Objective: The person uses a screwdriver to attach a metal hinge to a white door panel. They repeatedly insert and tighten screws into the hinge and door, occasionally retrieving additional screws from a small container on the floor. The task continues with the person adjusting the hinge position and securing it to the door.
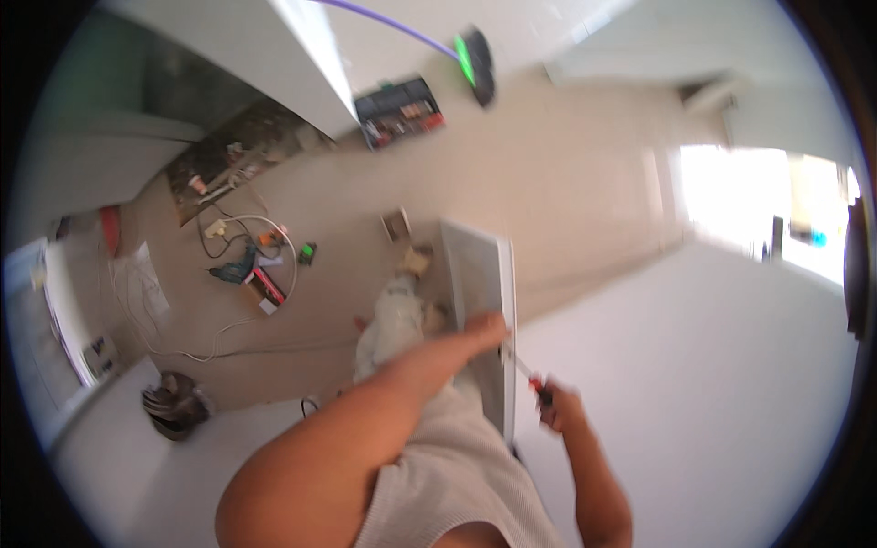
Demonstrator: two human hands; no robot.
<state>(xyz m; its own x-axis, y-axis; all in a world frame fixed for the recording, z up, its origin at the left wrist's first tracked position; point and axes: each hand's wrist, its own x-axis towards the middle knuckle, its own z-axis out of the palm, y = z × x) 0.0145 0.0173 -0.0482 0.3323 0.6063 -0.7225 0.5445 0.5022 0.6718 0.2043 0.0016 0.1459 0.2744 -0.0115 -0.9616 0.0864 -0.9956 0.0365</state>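
At the far lower left of the frame a dark crumpled bag [174, 405] sits on the pale floor [566, 183]. Above it, in the left middle, loose white cable [274, 236] loops around a green power drill [236, 270], a small red and white box [267, 289] and a little green gadget [307, 253]. Further up, a mottled sheet [239, 151] carries scattered small parts, just beside a white cabinet corner [311, 55]. To its right, near the top centre, an open black tool case [400, 111] shows rows of red and orange pieces, and a broom with a purple handle and green-trimmed head [475, 64] lies just right of it.

In the centre, a white rectangular panel [480, 292] stands upright, running from mid-frame down toward the person's pale ribbed top. The left hand [480, 331] comes in from the lower left on a bent arm and lies against the panel's face near its right edge; motion blur hides whether its fingers are curled or flat. Just right of the panel's lower edge, the right hand [559, 408] is curled into a fist around the red and black handle of a screwdriver [528, 373], whose thin shaft slants up-left to the panel's edge. The right half of the frame is a white wall [713, 384], with bright daylight at the upper right.
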